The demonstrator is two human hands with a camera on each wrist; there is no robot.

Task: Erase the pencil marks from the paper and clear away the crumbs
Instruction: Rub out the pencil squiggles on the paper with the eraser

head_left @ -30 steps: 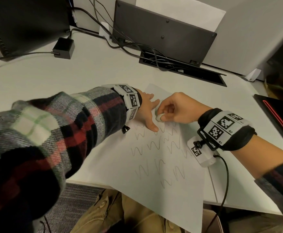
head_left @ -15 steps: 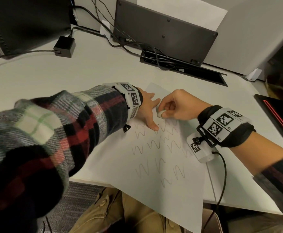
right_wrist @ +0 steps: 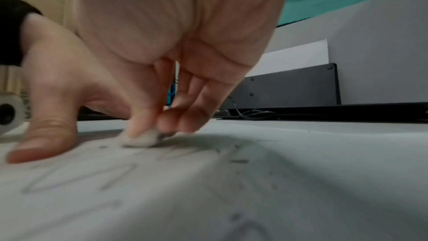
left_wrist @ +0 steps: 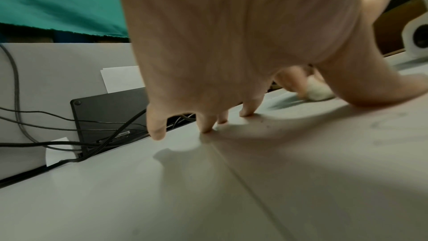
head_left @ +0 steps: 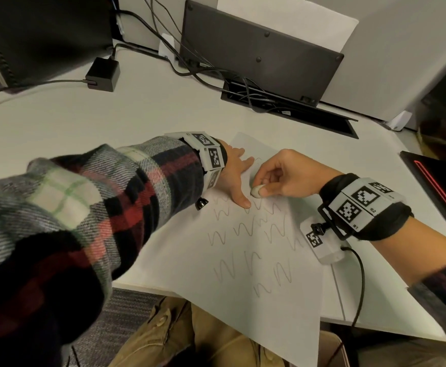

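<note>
Head view downward; both wrist views low, close, sharing paper (head_left: pixel 243 260).

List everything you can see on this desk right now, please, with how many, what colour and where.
paper: one, white, near desk edge, overhanging it
pencil marks: several rows of grey squiggles, on the paper
eraser: one, off-white, on the paper's far part
crumbs: a few, dark, on the paper near the eraser
desk: one, white
power adapter: one, black, far left
upright panel: one, black, at the back
cables: several, black, running into the desk slot
left hand: flat, pressing the paper
right hand: pinching the eraser
</note>
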